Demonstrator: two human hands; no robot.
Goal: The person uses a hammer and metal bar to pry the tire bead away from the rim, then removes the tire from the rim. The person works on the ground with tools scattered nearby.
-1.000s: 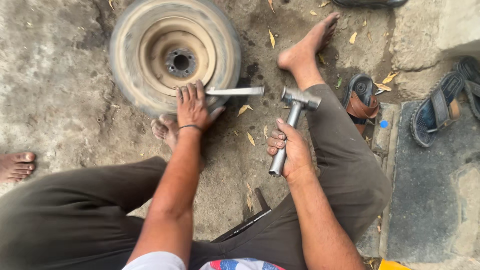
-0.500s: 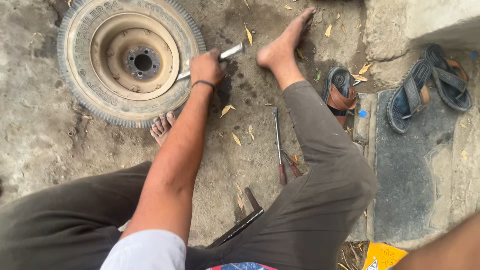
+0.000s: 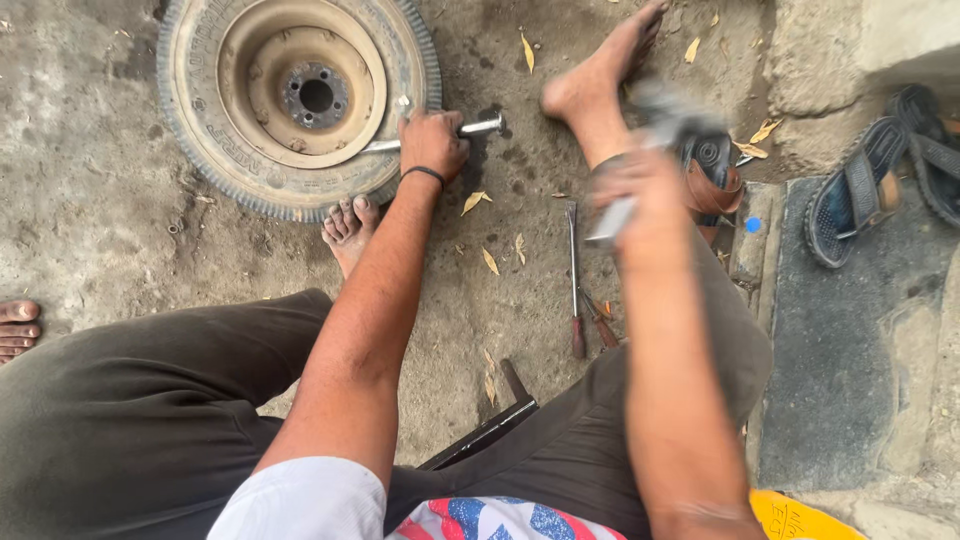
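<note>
Right hand point(image 3: 640, 195) (blurred) has returned, swinging the hammer point(image 3: 655, 125).

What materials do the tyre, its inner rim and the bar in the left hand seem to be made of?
Tyre: likely rubber, matte and dusty, with ribbed tread at its edge.
Inner rim: probably painted steel, tan and dirt-coated, with bolt holes around the hub.
Bar in the left hand: bare metal, going by its grey shine.

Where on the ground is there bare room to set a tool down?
Bare ground lies left of the tyre, above the left knee. Crowded: between the left hand and right hand, with screwdrivers and leaves.
</note>
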